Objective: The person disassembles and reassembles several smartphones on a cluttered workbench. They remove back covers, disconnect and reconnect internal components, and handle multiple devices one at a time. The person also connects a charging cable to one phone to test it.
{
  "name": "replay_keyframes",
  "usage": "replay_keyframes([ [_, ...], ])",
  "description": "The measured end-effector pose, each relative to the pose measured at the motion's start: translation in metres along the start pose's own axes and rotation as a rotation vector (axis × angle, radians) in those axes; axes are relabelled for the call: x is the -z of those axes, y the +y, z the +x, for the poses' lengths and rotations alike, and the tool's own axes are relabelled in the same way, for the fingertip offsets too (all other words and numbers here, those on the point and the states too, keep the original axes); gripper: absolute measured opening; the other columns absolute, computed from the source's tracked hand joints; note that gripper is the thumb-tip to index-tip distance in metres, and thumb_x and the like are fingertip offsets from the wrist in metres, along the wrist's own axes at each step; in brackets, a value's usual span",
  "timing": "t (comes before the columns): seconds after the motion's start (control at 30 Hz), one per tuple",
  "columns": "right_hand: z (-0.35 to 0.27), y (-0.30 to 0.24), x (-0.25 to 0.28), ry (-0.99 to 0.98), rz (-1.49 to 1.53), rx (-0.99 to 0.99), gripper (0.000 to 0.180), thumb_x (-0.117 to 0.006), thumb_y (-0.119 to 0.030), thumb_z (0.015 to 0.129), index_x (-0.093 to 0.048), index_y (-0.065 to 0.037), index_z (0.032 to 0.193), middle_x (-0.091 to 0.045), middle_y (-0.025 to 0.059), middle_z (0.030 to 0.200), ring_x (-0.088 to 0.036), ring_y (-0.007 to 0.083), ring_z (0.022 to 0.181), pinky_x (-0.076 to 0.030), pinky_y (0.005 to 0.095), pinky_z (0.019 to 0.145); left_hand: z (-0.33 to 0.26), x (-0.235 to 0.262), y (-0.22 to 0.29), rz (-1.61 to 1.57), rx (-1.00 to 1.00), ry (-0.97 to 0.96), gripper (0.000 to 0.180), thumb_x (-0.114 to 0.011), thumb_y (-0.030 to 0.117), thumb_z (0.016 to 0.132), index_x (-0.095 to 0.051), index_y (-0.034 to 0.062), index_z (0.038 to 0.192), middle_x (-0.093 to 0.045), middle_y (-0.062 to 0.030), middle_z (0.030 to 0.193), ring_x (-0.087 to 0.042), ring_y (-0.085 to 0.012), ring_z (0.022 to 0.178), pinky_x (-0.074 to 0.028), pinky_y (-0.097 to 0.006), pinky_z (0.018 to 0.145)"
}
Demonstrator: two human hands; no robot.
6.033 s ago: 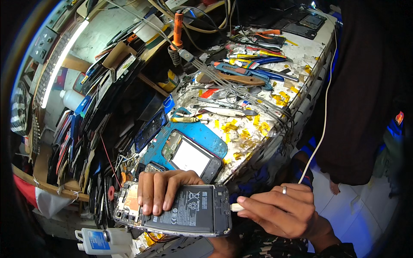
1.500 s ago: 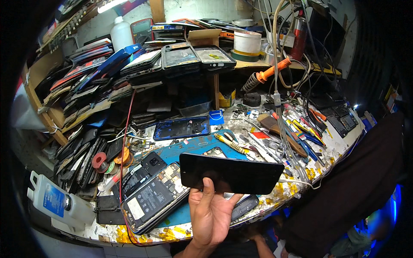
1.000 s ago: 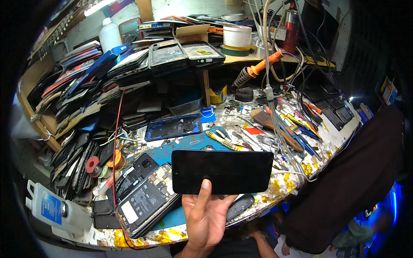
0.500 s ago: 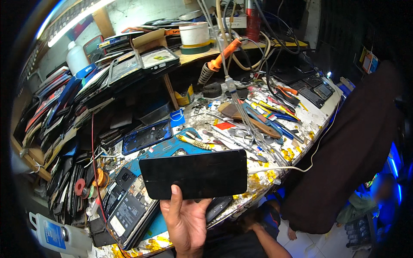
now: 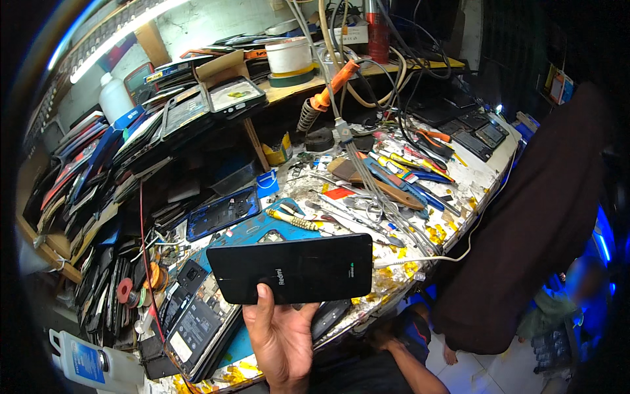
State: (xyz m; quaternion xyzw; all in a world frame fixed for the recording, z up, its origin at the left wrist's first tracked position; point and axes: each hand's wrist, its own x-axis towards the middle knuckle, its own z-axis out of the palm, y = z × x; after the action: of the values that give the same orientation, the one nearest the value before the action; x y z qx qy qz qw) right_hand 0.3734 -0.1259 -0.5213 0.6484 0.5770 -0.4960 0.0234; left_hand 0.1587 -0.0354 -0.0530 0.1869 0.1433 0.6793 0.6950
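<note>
My left hand (image 5: 282, 338), palm up, holds a black smartphone (image 5: 295, 272) sideways, the thumb on its lower front edge and the other fingers mostly hidden behind. A small white logo and a green mark glow on its dark screen. At the phone's right end a white cable (image 5: 426, 258) meets its edge. My right forearm (image 5: 415, 368) comes in at the lower right; the right hand (image 5: 382, 339) lies in shadow below the bench edge, its fingers unclear. Beneath the phone are a blue mat (image 5: 239, 236) and an opened phone with its battery showing (image 5: 193, 328).
Pliers, tweezers and screwdrivers crowd the bench around a wooden-handled brush (image 5: 374, 180). An orange soldering iron (image 5: 338, 85) hangs in a coil holder. Stacked phone parts (image 5: 98, 177) fill the left. A white jug (image 5: 95, 361) stands lower left; another person (image 5: 554, 308) is at far right.
The phone's screen has gone from plain black to showing a lit logo and a small green mark. Phone and left hand have shifted slightly left in the picture.
</note>
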Motion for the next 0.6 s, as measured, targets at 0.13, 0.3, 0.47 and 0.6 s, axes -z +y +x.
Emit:
replay_keyframes([
  [0.13,-0.005,-0.005,0.004,0.001,0.038,-0.008,0.058,-0.053,-0.049,0.092,-0.063,0.0,0.121,-0.058,0.0253,0.128,-0.053,0.0415,0.12,-0.041,0.0455,0.103,0.0,-0.001,0.001,0.012,0.005,-0.014,0.041,-0.054,0.014,0.099,-0.041,0.0101,0.137,-0.051,-0.0154,0.135,-0.052,-0.033,0.125,-0.05,-0.061,0.097],
  [0.3,0.011,0.012,-0.014,0.16,-0.192,-0.004,0.055,-0.053,-0.05,0.093,-0.064,-0.004,0.122,-0.058,0.0242,0.129,-0.053,0.0417,0.12,-0.041,0.0459,0.104,0.001,-0.001,0.0,-0.034,0.004,-0.023,0.037,-0.053,0.014,0.1,-0.043,0.0105,0.135,-0.052,-0.0145,0.134,-0.054,-0.0315,0.123,-0.049,-0.06,0.097],
  [0.47,0.007,0.018,-0.011,0.112,-0.088,0.063,0.055,-0.052,-0.049,0.093,-0.065,-0.004,0.121,-0.059,0.0244,0.128,-0.053,0.042,0.12,-0.04,0.0459,0.104,0.001,0.002,0.001,0.008,0.016,-0.056,0.03,-0.055,0.02,0.1,-0.052,0.0122,0.128,-0.057,-0.0133,0.131,-0.056,-0.0317,0.12,-0.055,-0.054,0.091],
  [0.6,-0.004,0.007,-0.002,0.114,-0.064,0.077,0.053,-0.052,-0.049,0.094,-0.066,-0.005,0.12,-0.059,0.025,0.126,-0.054,0.0422,0.118,-0.041,0.0458,0.103,0.001,0.003,0.002,-0.015,0.024,-0.1,0.034,-0.053,0.016,0.1,-0.045,0.0069,0.132,-0.055,-0.015,0.132,-0.056,-0.0311,0.12,-0.05,-0.059,0.096],
])
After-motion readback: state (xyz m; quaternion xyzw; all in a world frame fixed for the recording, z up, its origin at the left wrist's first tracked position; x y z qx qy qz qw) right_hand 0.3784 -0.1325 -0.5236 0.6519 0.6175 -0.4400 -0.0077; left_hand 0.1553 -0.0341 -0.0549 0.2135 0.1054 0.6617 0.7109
